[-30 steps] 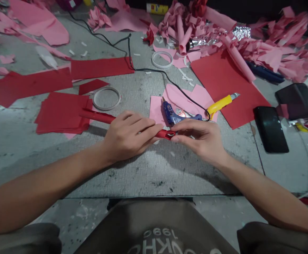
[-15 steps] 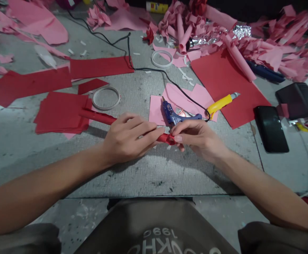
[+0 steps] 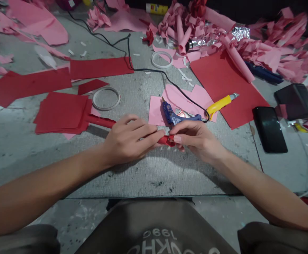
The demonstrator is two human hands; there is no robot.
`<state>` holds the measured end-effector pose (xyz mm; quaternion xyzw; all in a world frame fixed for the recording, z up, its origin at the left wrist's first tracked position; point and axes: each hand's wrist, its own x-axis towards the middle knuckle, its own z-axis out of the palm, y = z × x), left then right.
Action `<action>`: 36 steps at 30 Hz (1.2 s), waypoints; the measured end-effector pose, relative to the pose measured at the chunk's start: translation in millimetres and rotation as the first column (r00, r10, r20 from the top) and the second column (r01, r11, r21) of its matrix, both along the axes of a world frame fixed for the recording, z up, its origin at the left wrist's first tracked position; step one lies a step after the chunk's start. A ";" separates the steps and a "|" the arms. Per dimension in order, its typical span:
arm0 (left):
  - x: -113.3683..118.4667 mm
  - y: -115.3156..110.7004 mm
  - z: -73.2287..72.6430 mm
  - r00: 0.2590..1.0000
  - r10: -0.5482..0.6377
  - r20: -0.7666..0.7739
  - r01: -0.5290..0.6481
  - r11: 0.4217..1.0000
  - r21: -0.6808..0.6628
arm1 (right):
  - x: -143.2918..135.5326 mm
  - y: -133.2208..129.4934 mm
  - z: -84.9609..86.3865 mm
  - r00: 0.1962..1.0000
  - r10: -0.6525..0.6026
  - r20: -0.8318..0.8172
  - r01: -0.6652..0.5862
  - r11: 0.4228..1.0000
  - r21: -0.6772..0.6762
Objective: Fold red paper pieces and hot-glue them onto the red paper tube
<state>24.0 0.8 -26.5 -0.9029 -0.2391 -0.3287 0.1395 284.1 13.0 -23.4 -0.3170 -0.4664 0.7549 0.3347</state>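
grey table (image 3: 154, 180); pink sheets (image 3: 156, 110), middle; red sheet (image 3: 222, 84), right; black phone (image 3: 270, 130), farther right; white scraps (image 3: 83, 53), far side

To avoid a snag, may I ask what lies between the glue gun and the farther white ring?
From the farther white ring to the glue gun, the head view shows the black cable, then bare table, then pink paper.

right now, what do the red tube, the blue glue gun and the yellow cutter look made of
Red tube: probably paper or thin card, matt, going by its rolled, creased edge.
Blue glue gun: likely plastic, with some sheen and a moulded shape; its tip looks brassy, perhaps metal.
Yellow cutter: seemingly plastic, smooth and evenly coloured; its blade is grey and shiny, probably steel.
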 end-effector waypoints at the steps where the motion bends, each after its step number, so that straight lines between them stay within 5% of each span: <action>1: -0.3 -0.1 -0.9 1.000 -0.011 0.000 0.011 1.000 0.001 | -0.6 -0.3 -1.6 1.000 -0.003 -0.006 0.003 1.000 0.003; 14: 0.0 -1.7 0.9 0.996 0.076 0.044 -0.074 0.997 -0.036 | 1.2 -0.3 5.4 1.000 -0.007 0.014 0.005 0.996 0.092; 28: 0.7 -0.9 -1.0 0.998 0.026 0.054 -0.023 0.998 -0.058 | -1.1 -0.2 -1.7 1.000 -0.010 -0.019 0.013 0.988 0.156; 31: 0.0 0.1 -1.1 0.997 0.042 0.063 -0.038 0.997 -0.064 | 1.7 0.5 -1.6 0.994 -0.056 0.098 0.016 0.930 0.368; 36: -0.7 -0.1 -0.5 0.999 0.025 0.033 -0.024 0.999 -0.038 | -0.2 -7.0 3.9 0.952 -0.176 0.250 -0.068 0.673 0.736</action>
